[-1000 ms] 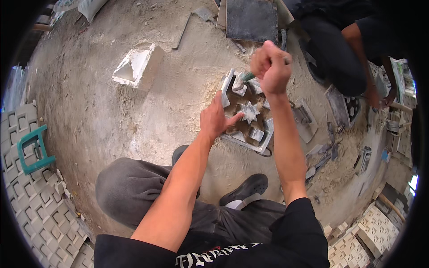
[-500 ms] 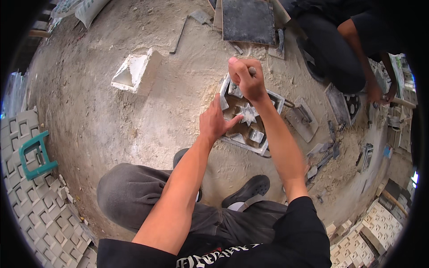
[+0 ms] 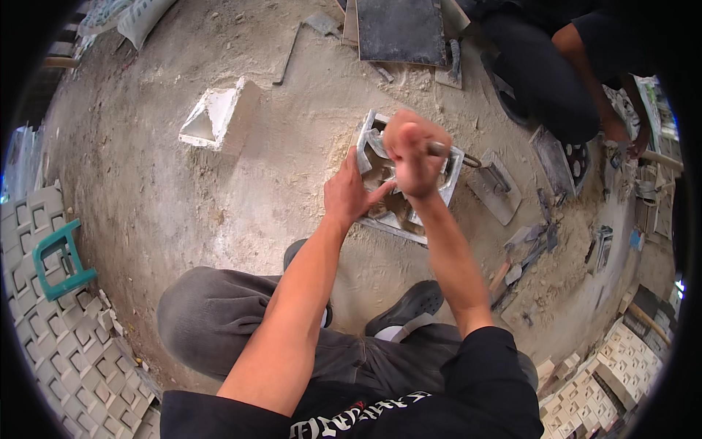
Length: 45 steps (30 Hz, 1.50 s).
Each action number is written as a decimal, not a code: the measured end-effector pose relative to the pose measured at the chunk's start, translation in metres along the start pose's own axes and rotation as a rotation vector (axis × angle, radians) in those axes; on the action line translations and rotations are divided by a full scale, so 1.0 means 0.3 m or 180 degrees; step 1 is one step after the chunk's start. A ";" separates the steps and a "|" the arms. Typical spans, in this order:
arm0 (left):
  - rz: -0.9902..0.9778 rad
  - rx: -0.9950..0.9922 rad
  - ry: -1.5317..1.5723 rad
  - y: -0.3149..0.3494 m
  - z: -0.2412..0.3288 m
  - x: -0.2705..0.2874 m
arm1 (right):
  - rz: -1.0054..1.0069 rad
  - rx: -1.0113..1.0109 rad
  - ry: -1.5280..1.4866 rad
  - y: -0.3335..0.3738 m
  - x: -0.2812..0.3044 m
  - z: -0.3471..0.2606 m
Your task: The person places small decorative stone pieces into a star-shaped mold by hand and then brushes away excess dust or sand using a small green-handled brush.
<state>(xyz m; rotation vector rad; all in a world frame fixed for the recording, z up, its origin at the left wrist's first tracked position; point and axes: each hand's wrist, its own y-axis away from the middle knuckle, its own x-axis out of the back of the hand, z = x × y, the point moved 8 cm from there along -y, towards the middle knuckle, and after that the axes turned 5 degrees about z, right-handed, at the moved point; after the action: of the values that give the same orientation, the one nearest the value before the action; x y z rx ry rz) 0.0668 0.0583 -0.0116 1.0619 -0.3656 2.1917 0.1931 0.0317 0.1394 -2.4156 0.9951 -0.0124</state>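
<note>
A square grey metal mould (image 3: 393, 231) with raised shapes inside lies on the dusty ground in front of me. My left hand (image 3: 346, 192) grips its left edge, fingers along the outer side and thumb reaching over the inside. Above the mould, my right hand (image 3: 415, 150) is a fist around a short grey rod-like tool (image 3: 438, 149). Most of that tool is hidden by the fist, so its kind cannot be made out. A wire loop handle (image 3: 472, 161) sticks out at the mould's right side.
A flat trowel (image 3: 497, 186) lies right of the mould. At far left stands a green stool (image 3: 64, 260) on pale patterned blocks. A white hollow block (image 3: 219, 115) sits on the left ground. Dark boards (image 3: 401, 31) lie ahead; a co-worker (image 3: 545, 80) crouches at upper right.
My right fist has come down and slightly right, toward me, now covering the star shape in the mould's middle. My left hand stays on the mould's edge.
</note>
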 end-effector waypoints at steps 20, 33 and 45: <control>-0.0171 0.0182 -0.0053 -0.011 0.018 -0.018 | -0.0452 -0.0986 0.0234 0.076 0.036 0.243; -0.0200 0.0169 0.0071 -0.009 0.003 0.006 | -0.0865 -0.1554 0.0130 0.041 -0.038 0.265; -0.0190 0.0218 -0.0048 -0.008 -0.012 0.008 | 0.0361 -0.1048 -0.0108 0.055 0.028 0.171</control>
<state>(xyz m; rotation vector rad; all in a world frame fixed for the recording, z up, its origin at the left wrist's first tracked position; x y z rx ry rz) 0.0652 0.0629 -0.0122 1.1127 -0.2636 2.1577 0.1987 0.0402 0.0859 -2.6360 1.1958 0.2502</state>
